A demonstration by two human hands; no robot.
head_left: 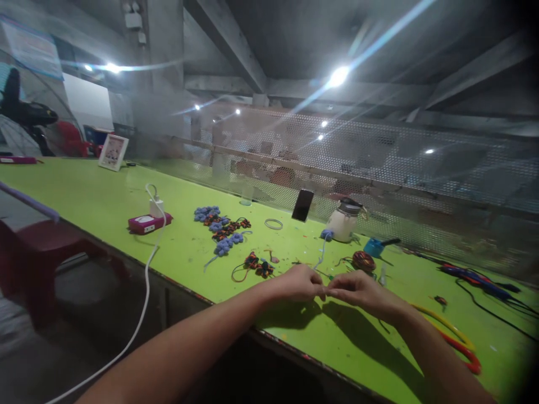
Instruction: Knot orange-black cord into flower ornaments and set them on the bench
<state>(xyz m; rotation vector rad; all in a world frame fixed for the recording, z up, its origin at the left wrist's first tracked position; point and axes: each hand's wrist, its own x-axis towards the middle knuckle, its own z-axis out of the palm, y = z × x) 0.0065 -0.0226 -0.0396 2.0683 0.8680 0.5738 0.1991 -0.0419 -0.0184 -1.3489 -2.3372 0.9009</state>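
Note:
My left hand (302, 283) and my right hand (364, 292) meet just over the near part of the green table (177, 258). Both are closed in a pinch, fingertips together; what lies between them is too small or hidden to name. A purple yarn strand (321, 258) runs from a small purple yarn ball (327, 234) down behind my left hand. Left of it are dark, orange-flecked yarn flowers (264, 269). Farther left lie several purple knitted flowers (224, 245). A ball of multicoloured yarn (364, 261) sits beyond my right hand.
A white jar (343, 223), a propped phone (303, 205), a blue cup (373, 247) and a ring (273, 224) stand or lie farther back. A purple power strip (149, 223) trails a white cable (147, 275). Dark cables (480, 279) and a red-yellow loop (467, 343) lie right.

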